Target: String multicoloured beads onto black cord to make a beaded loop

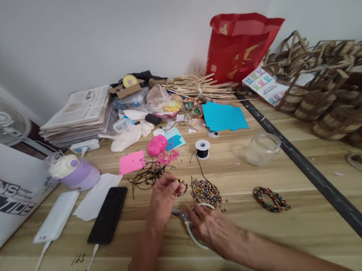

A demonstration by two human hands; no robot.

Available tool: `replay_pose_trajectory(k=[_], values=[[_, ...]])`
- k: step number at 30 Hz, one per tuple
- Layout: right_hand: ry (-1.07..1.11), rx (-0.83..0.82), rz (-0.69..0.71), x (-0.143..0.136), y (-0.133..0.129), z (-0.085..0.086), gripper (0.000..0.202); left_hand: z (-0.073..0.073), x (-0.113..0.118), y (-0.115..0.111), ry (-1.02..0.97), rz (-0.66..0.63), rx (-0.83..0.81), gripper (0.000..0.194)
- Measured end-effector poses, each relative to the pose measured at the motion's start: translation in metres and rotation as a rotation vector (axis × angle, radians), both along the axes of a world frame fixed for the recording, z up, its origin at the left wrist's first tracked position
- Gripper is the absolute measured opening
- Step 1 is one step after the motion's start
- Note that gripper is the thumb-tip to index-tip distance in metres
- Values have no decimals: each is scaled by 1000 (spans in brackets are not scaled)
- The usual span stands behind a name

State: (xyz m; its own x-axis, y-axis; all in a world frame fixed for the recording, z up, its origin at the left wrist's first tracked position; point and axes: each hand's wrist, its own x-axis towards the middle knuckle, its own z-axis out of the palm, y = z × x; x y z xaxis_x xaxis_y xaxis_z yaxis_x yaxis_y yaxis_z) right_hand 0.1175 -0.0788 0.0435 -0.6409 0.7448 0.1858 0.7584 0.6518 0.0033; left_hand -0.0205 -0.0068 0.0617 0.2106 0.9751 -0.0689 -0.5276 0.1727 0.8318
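My left hand (161, 199) pinches a small beaded bracelet (183, 186) between thumb and fingers, just above the table. My right hand (208, 228) is closed around the white-handled scissors (183, 215), whose blades point left, under my left wrist. Part of the handles is hidden by my fingers. Right behind my hands lies a pile of multicoloured beads (206, 192), with a few strays at its right side. A spool of black cord (203, 149) stands beyond it, its loose end running down to the beads. Finished-looking bead strands (271, 199) lie coiled to the right.
Cut black cords (149, 173), pink yarn (157, 145) and a glass jar (263, 148) stand farther back. A black phone (107, 215) and white power bank (56, 216) trail cables at left. Woven baskets (322, 107) crowd the right; a red bag (242, 46) leans on the wall.
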Motion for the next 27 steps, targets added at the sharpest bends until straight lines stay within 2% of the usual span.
replay_pose_trajectory(k=[3, 7, 11, 13, 17, 21, 27], values=[[-41, 12, 7, -6, -9, -9, 27, 1, 6, -3, 42, -46, -19, 21], [-41, -20, -7, -5, -16, -19, 22, 0, 14, -5, 119, -97, -29, 21], [153, -118, -6, 16, -15, -9, 10, 6, 20, -9, 327, -110, 39, 14], [262, -166, -94, 32, -13, 2, 11, 10, 21, -12, 441, -146, 76, 12], [476, -122, -237, 58, -8, 15, 10, 7, 28, -16, 602, -232, 159, 13], [526, -91, -195, 68, -10, 12, 6, -1, 41, -23, 670, -397, 224, 14], [458, -131, -209, 81, -18, 3, 12, -9, 56, -30, 707, -542, 241, 17]])
